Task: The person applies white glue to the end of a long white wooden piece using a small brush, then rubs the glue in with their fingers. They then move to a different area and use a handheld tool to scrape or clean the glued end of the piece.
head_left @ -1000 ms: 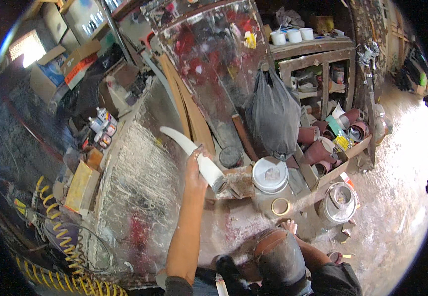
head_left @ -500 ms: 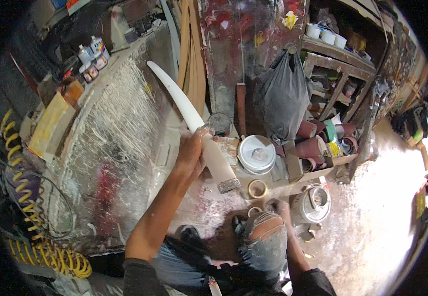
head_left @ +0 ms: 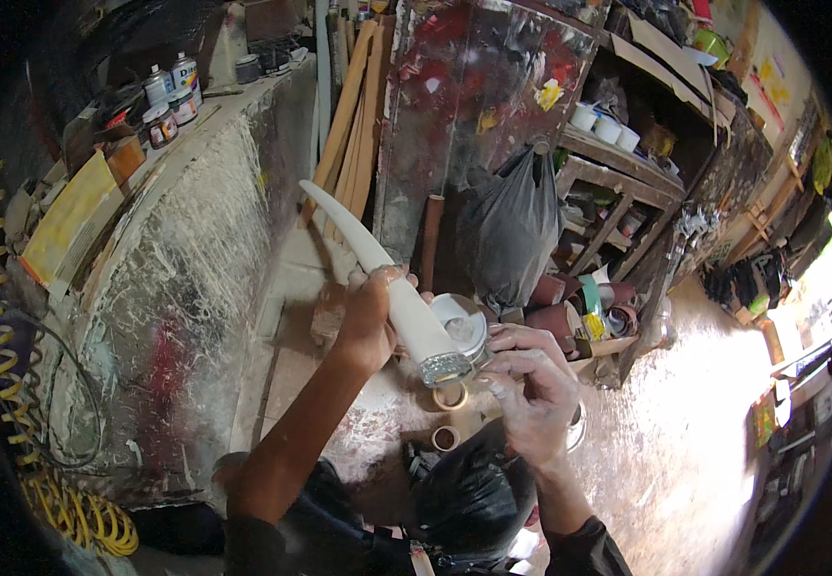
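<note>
The white horn point(head_left: 421, 324) is gripped mid-length by the left hand point(head_left: 368, 322). Its wide end is beside the right hand point(head_left: 536, 389), curled, its hold unclear. Light rim contact and 1 steady grip are advised.

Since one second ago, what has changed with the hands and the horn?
The right hand has moved up and left to the grey end of the horn; I cannot tell whether it touches. The left hand still grips the horn, whose tip still points forward and left.

2 black elbow-length sleeves point(head_left: 584, 549), dark trousers point(head_left: 462, 494), powder-dusted right fingers point(head_left: 523, 362).
</note>
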`<state>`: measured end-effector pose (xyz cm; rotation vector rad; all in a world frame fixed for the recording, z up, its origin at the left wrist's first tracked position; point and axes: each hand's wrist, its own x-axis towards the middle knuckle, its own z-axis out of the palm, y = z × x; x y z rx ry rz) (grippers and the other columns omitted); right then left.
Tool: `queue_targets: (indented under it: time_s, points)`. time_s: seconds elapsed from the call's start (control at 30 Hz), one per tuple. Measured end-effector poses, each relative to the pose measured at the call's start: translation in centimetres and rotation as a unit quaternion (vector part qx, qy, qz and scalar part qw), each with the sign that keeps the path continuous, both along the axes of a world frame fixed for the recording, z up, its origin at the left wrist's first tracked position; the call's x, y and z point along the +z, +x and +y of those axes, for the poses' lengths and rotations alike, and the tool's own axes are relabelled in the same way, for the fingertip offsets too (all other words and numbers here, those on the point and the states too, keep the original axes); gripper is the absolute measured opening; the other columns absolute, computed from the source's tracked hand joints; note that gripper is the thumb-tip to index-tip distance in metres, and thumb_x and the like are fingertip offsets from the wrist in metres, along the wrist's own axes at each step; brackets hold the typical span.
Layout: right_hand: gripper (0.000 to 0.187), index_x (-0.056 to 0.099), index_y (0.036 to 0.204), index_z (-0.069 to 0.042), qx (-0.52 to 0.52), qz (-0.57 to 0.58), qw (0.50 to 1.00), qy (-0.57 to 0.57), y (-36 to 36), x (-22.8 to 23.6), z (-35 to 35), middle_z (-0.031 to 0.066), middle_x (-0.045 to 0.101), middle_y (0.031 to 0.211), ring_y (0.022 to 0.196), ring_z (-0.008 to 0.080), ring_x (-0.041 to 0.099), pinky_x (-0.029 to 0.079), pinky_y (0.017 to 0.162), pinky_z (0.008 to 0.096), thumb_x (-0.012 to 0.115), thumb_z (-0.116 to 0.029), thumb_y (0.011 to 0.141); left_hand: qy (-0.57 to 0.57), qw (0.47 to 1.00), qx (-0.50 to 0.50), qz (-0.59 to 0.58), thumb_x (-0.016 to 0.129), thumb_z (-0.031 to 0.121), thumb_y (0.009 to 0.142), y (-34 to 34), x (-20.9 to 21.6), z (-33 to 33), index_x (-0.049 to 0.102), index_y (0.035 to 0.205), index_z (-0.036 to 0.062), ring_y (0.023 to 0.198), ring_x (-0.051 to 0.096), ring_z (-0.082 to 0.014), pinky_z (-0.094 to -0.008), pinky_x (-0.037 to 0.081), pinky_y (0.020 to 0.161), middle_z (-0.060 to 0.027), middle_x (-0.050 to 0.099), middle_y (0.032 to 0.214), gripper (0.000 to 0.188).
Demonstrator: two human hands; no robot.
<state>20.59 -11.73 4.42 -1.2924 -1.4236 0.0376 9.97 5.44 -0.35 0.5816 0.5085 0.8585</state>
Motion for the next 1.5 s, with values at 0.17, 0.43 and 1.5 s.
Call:
queue_targets:
  time_s: [0.17,0.43,1.5]
  points:
    - [0.019,0.069,0.081,-0.004,0.006,-0.064,0.993,0.099,-1.0,-0.6,1.3,0.0125,0.064,0.095,0.099,0.0326,0.061,0.049,0.085,0.0412,0.074,0.004,0.064,-0.024,1.0,0.004,-0.015,0.055,0.012,0.087,-0.4,0.3,-0.2,0.04,0.109,-0.0037,0.087,0.057,-0.0257,-0.0383,0.056,0.081,-0.0141,0.046,0.101,0.03]
    - [0.029,0.073,0.087,-0.009,0.017,-0.101,0.98,0.172,-0.8,-1.0,2.4,0.01,0.063,0.097,0.101,0.0341,0.06,0.05,0.083,0.0415,0.083,-0.008,0.06,-0.027,0.999,-0.007,-0.015,0.055,0.012,0.087,-0.8,1.0,-0.1,0.04,0.107,-0.0045,0.088,0.058,-0.026,-0.038,0.056,0.081,-0.014,0.046,0.1,0.03]
    - [0.052,0.066,0.113,-0.014,-0.094,-0.299,0.943,0.114,-3.8,-0.5,-0.2,0.0129,0.045,0.1,0.095,0.0269,0.047,0.04,0.079,0.0349,0.083,-0.022,0.064,0.067,0.995,0.024,-0.072,0.053,0.01,0.087,-3.4,0.8,0.9,0.047,0.092,0.002,0.077,0.056,-0.0211,-0.0369,0.052,0.082,-0.0073,0.052,0.085,0.011]
